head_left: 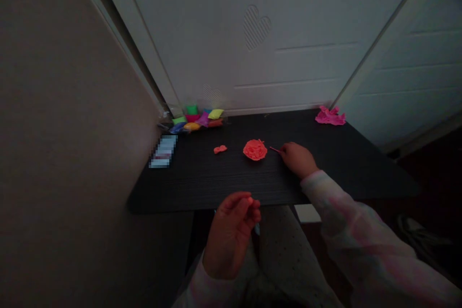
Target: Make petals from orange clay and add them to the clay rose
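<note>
Pinched between the fingertips of my left hand (231,236) is a small bit of orange clay (250,200), held in front of the table's near edge. My right hand (298,159) rests low over the table at the right, closed on a thin pink stick (275,149) whose tip points left. Just beyond that tip lies a round orange clay piece (255,150) with a ruffled, bumpy surface. Farther left on the table is a small bow-shaped orange clay piece (220,149), touched by neither hand.
The dark table (202,183) stands against a white panel (288,19). Several colourful clay packets (193,126) lie in clear plastic at the back left. Near them is a blurred-out pale rectangle (164,151). Crumpled pink material (330,116) sits at the back right corner.
</note>
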`<state>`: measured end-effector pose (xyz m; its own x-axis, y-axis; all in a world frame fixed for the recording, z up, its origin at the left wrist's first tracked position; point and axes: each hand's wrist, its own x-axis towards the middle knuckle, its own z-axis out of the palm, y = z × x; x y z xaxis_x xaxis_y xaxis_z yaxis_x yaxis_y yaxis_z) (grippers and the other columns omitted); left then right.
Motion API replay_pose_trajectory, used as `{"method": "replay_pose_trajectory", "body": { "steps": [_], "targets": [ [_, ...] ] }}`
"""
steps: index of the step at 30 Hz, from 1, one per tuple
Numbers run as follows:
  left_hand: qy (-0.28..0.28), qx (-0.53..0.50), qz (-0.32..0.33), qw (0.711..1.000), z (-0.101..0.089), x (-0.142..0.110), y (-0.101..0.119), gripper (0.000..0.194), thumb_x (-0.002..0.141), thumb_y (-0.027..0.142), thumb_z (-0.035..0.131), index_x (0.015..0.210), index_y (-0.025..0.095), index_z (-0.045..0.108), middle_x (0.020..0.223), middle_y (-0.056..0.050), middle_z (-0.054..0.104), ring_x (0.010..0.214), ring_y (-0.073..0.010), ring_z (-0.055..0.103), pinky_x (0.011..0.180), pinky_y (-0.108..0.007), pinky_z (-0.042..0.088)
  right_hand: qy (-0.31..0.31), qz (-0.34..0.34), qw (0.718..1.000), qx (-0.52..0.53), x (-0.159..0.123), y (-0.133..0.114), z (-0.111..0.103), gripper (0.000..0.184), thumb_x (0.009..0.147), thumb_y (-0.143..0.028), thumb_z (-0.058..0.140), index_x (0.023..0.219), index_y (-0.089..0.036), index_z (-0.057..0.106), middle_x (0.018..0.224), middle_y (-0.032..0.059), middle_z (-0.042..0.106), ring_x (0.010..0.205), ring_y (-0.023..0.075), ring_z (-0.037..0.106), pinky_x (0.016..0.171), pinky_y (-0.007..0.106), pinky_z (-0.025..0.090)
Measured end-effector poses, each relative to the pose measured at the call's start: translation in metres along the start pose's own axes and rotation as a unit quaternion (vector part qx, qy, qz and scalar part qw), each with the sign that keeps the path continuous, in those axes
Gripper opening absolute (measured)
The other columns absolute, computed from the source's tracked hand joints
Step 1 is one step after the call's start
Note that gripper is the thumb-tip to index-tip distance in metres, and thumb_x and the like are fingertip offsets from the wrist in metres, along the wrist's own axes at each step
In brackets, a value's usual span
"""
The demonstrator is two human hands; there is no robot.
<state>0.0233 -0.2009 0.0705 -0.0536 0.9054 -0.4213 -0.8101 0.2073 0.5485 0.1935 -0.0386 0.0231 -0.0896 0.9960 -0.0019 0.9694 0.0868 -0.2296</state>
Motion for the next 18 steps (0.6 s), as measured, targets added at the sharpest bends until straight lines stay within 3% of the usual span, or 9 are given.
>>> {"method": "replay_pose_trajectory", "body": {
  "steps": [5, 9, 12, 16, 18],
  "targets": [
    [-0.008, -0.027, -0.01, 1.0, 0.001, -0.002, 0.002, 0.013, 0.063, 0.019, 0.071, 0.072, 0.011, 0.067, 0.065, -0.003, 0.067, 0.063, -0.0094, 0.063, 0.058, -0.016, 0.05, -0.004, 0.042, 0.998, 0.056, 0.01, -0.001, 0.0, 0.032, 0.083, -0.032, 0.05, 0.11, -0.014, 0.05, 0.11, 0.0078, 0.053, 0.092, 0.0178, 0.055, 0.077, 0.038, 0.047],
    [-0.042, -0.022, -0.02, 0.999, -0.001, -0.006, 0.004, 0.014, 0.066, 0.018, 0.069, 0.078, 0.012, 0.068, 0.071, -0.005, 0.069, 0.064, -0.0092, 0.063, 0.059, -0.016, 0.05, 0.028, 0.028, 0.988, 0.152, 0.006, 0.002, -0.019, 0.02, 0.084, -0.021, 0.046, 0.097, -0.013, 0.057, 0.093, 0.0083, 0.062, 0.084, 0.0183, 0.059, 0.076, 0.035, 0.046],
    [-0.072, -0.019, -0.028, 0.997, 0.001, -0.01, 0.006, 0.011, 0.067, 0.015, 0.067, 0.078, 0.015, 0.068, 0.071, -0.004, 0.07, 0.062, -0.0084, 0.064, 0.059, -0.015, 0.05, 0.059, 0.013, 0.968, 0.245, -0.013, 0.005, -0.037, 0.025, 0.083, -0.019, 0.036, 0.093, -0.013, 0.059, 0.084, 0.0085, 0.065, 0.079, 0.0186, 0.062, 0.071, 0.032, 0.047],
    [-0.11, -0.023, -0.046, 0.993, 0.008, -0.016, 0.008, 0.008, 0.072, 0.016, 0.063, 0.078, 0.016, 0.068, 0.07, -0.002, 0.071, 0.062, -0.0084, 0.064, 0.059, -0.015, 0.051, 0.099, -0.029, 0.93, 0.353, -0.053, 0.004, -0.053, 0.032, 0.086, -0.025, 0.027, 0.111, -0.022, 0.047, 0.1, 0.0057, 0.063, 0.089, 0.0145, 0.061, 0.07, 0.028, 0.049],
    [-0.131, -0.025, -0.046, 0.99, 0.011, -0.019, 0.008, 0.009, 0.074, 0.016, 0.061, 0.08, 0.016, 0.068, 0.07, -0.002, 0.071, 0.064, -0.0084, 0.064, 0.061, -0.015, 0.051, 0.154, -0.065, 0.897, 0.41, -0.074, -0.001, -0.058, 0.028, 0.087, -0.028, 0.03, 0.108, -0.026, 0.048, 0.097, 0.0047, 0.064, 0.084, 0.0136, 0.062, 0.066, 0.029, 0.049]
  ]
}}
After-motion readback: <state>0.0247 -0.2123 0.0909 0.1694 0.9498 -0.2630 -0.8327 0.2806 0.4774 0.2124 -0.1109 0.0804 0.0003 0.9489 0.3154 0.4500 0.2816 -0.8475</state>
